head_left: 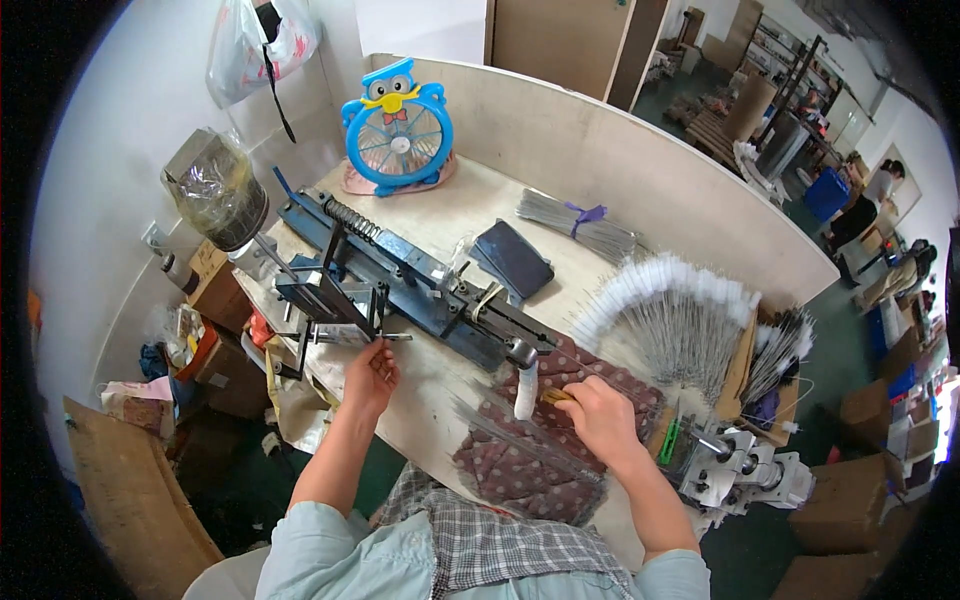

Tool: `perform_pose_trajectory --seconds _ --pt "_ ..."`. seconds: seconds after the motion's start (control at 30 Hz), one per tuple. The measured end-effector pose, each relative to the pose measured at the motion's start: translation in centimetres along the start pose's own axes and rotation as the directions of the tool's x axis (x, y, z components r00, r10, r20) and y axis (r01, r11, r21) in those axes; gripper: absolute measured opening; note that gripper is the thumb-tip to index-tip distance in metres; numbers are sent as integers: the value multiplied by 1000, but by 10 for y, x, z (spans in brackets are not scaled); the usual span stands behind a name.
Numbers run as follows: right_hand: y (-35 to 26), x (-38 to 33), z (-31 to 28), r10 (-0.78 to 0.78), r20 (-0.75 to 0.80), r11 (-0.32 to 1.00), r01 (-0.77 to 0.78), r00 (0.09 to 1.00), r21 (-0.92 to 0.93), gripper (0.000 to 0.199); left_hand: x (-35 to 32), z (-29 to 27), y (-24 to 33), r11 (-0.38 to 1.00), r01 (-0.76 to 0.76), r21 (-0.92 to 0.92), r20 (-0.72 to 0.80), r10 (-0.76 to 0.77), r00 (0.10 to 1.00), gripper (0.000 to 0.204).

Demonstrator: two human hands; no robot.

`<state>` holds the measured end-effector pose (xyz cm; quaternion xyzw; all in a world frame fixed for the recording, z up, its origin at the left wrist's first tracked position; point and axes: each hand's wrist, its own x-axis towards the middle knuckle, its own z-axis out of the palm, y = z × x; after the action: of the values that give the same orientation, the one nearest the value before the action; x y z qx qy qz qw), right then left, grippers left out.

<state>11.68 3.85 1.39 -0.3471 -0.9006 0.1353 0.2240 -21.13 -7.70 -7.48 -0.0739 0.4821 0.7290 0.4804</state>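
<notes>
A long dark metal bench fixture [410,300] with a coil spring [350,218] runs diagonally across the table. At its near side, my left hand [371,378] is closed, fingertips pinched by a metal rod [395,337]; what they hold, if anything, is too small to name. My right hand [603,418] pinches a small yellowish piece [555,397] just right of the fixture's white-wrapped handle [526,392]. Beneath that hand lies a brown dotted cloth [520,462] with thin metal wires [515,425] on it.
Many white-tipped wires [680,320] fan out on the right; a purple-tied wire bundle [585,222] lies behind. A dark flat case [512,258], a blue owl-shaped fan [399,135] and a plastic-covered lamp [215,190] stand around. At right is a grey-white machine [745,470]. A low partition [640,165] borders the table.
</notes>
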Motion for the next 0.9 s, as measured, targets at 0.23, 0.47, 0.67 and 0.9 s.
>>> perform_pose_trajectory --seconds 0.23,0.47,0.67,0.9 --pt "-2 1 -46 55 -166 998 -56 985 -1 19 -68 77 -71 922 -200 332 339 81 937 10" --pt "23 -9 -54 252 -161 955 -218 954 202 16 -104 169 -130 927 -83 367 606 -170 777 19" --pt "39 -20 -63 302 -75 920 -269 950 285 18 -103 176 -144 895 -185 407 630 -128 766 19" --pt "55 -31 -62 400 60 714 -352 914 606 19 -98 180 -155 854 -290 432 698 -113 708 22"
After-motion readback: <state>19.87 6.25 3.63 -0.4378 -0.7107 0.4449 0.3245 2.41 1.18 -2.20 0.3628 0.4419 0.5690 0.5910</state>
